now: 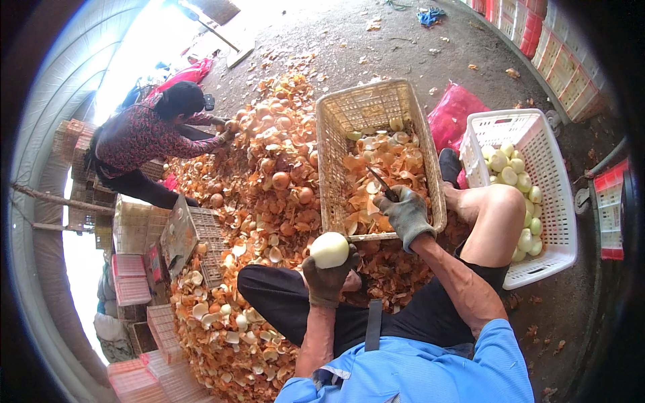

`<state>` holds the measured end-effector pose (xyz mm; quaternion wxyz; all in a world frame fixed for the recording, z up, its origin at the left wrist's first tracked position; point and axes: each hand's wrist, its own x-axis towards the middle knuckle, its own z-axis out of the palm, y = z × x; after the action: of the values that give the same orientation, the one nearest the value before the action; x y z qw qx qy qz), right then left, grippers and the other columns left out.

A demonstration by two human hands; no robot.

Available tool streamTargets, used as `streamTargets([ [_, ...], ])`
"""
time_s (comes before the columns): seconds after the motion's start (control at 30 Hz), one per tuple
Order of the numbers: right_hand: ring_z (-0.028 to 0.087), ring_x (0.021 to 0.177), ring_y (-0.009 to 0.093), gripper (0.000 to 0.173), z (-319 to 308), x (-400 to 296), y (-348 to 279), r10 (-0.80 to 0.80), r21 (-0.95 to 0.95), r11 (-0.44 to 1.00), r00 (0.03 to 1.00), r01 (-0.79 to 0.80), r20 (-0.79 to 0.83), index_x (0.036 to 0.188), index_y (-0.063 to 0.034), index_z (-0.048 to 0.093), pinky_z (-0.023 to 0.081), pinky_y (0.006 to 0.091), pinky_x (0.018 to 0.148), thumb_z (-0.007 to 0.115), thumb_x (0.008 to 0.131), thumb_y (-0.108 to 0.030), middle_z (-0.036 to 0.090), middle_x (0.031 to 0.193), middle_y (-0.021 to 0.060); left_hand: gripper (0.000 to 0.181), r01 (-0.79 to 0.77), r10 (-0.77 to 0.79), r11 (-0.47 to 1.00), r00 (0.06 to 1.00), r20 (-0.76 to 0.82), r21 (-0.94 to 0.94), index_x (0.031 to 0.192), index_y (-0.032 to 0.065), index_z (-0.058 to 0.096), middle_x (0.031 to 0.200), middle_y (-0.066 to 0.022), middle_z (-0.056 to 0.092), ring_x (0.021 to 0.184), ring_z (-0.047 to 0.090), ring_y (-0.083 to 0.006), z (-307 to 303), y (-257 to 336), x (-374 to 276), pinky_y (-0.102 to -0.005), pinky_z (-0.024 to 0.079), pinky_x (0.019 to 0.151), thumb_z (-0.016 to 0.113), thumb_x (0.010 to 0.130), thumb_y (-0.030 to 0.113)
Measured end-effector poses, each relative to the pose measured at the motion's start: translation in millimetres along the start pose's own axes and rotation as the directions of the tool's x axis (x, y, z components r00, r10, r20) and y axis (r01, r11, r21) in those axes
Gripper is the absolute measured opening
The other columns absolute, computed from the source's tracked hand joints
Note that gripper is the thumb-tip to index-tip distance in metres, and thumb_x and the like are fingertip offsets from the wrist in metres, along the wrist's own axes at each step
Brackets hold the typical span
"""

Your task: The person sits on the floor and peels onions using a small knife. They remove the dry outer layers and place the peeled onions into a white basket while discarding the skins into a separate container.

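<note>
My gloved left hand grips a peeled white onion, held up at the near left corner of a dirty plastic crate. In my gloved right hand is a knife, its dark blade angled up and left above the crate. Loose onion skins and cut pieces cover the inside of that crate. To my right stands a white plastic crate with many peeled onions gathered along its left side.
A heap of onions and skins spreads over the floor at left. Across it, a co-worker bends with gloved hands on the onions. A pink mesh sack lies between the two crates. Stacked crates line the upper right.
</note>
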<state>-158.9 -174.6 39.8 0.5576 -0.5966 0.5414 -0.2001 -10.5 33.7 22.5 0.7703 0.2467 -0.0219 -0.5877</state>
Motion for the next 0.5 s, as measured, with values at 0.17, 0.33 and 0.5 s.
streamTargets([
  [0.17,0.067,0.074,0.015,0.025,12,2,5,0.057,0.314,0.948,0.998,-0.047,-0.022,0.103,-0.0007,0.072,0.053,0.0336,0.066,0.071,0.097,-0.025,0.072,0.082,0.0064,0.097,0.107,-0.079,0.683,0.994,0.073,-0.723,0.15,-0.0006,0.044,0.139,-0.0269,0.053,0.12,0.056,-0.0459,-17,-2,0,-0.0596,0.053,0.102,0.07,0.085,0.067],
  [0.33,0.062,0.063,0.014,0.021,25,38,59,0.069,0.249,0.967,0.997,-0.058,-0.036,0.104,-0.0041,0.071,0.049,0.0329,0.056,0.071,0.087,-0.017,0.068,0.074,0.0034,0.097,-0.034,0.063,0.971,0.991,-0.115,0.238,0.149,0.0025,0.045,0.137,-0.0261,0.053,0.12,0.055,-0.0406,-26,-6,12,-0.053,0.052,0.103,0.069,0.085,0.073],
  [0.5,0.072,0.076,0.024,0.02,83,62,52,0.101,0.027,0.994,0.994,-0.102,0.032,0.11,-0.0111,0.076,0.056,0.0435,0.063,0.067,0.096,-0.023,0.071,0.08,0.0067,0.084,-0.026,0.025,1.0,0.995,0.1,0.008,0.149,0.0099,0.05,0.138,-0.0214,0.059,0.124,0.06,-0.0395,36,10,37,-0.0558,0.053,0.105,0.071,0.088,0.063],
])
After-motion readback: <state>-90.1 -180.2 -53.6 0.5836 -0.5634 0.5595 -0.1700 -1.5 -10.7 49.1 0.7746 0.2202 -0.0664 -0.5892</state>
